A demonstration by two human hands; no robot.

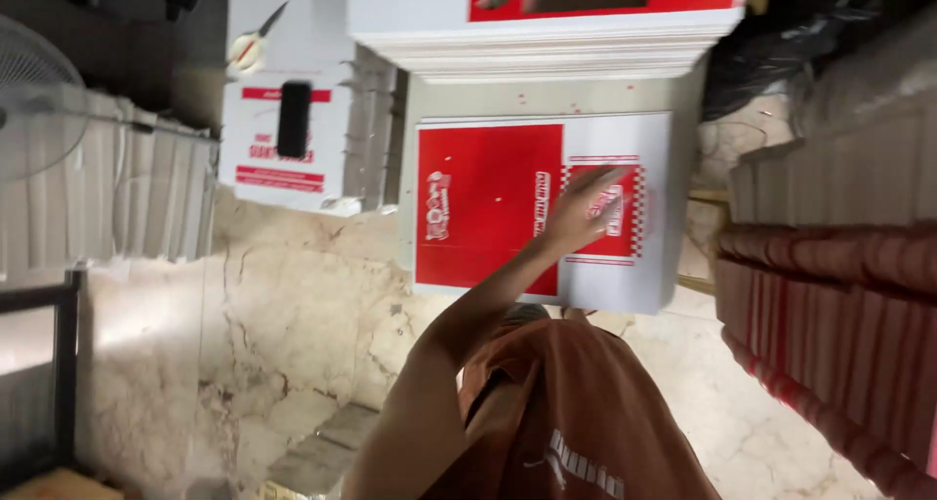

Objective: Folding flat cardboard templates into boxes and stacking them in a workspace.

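My left hand reaches forward with fingers stretched out and rests flat on a red and white printed cardboard sheet. That sheet lies on top of a low pile on the marble floor. The hand holds nothing. My bare forearm runs back to my orange shirt at the bottom of the view. My right hand is not visible.
A white box at the back left carries scissors and a flat black object. A tall stack of white and red sheets stands behind. Ribbed cardboard stacks line the right, more sit left beside a fan.
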